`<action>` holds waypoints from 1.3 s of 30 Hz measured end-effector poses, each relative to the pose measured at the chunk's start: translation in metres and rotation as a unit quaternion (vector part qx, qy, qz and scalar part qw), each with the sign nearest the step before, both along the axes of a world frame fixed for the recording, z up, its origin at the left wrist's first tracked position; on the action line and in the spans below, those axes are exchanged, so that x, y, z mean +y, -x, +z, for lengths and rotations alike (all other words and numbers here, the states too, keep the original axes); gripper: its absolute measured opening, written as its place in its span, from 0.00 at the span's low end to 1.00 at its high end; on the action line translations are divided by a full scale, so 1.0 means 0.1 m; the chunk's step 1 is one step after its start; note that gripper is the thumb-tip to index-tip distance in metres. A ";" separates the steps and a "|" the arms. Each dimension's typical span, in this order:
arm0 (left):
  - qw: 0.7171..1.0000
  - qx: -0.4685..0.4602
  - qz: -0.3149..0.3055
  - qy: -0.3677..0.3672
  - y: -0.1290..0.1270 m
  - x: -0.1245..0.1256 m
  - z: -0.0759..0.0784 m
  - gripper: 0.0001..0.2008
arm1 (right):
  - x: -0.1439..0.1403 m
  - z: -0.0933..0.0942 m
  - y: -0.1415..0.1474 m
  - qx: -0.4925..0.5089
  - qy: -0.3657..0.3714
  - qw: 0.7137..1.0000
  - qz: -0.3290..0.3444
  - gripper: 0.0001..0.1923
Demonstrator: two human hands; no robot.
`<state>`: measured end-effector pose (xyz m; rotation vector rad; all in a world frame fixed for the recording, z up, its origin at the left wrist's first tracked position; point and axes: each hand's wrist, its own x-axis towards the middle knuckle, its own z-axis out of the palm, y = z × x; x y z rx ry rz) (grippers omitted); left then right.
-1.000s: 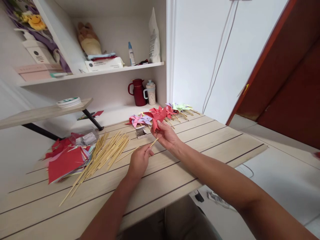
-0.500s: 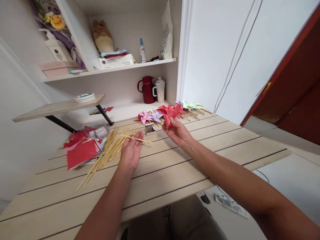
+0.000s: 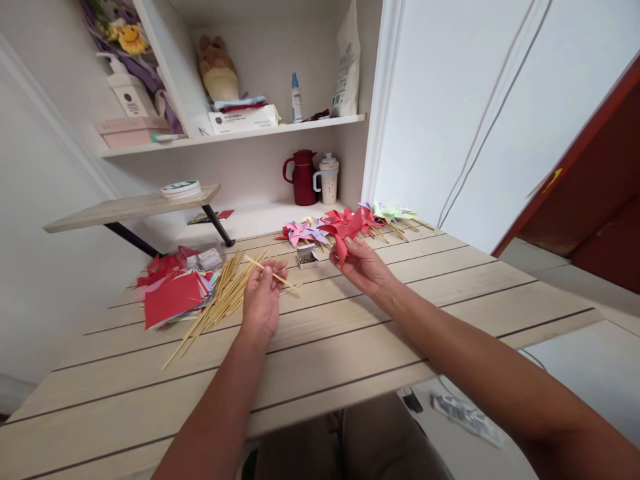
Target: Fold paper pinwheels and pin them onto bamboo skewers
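left hand [image 3: 263,297] pinches a bamboo stick [image 3: 267,272]; right hand [image 3: 363,267] grips a red pinwheel [image 3: 345,230] above the tabletop [image 3: 350,333]. stick pile [image 3: 220,300], paper stack [image 3: 170,293], small box [image 3: 307,257] lie alongside.

No readable text anywhere. The white box [image 3: 243,121] on the shelf carries a dark printed line, too small to read (same for the dark round mark on the pump bottle [image 3: 129,91]).
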<state>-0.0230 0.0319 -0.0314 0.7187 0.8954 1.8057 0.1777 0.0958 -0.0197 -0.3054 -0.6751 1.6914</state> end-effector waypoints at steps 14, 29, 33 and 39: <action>0.947 0.249 0.140 0.148 0.53 -0.13 0.21 0.11 | -0.05 0.03 -0.03 -0.069 -0.033 0.997 0.012 0.09; 0.517 0.805 0.195 0.215 0.55 -0.29 0.05 0.15 | -0.05 0.05 -0.07 -0.074 -0.043 0.996 0.003 0.12; 0.530 0.799 0.210 0.191 0.55 -0.30 0.04 0.18 | -0.06 0.07 -0.07 -0.075 -0.050 0.996 0.003 0.12; 0.501 0.817 0.221 0.181 0.52 -0.20 0.17 0.15 | -0.05 0.06 -0.07 -0.072 -0.042 0.997 -0.003 0.10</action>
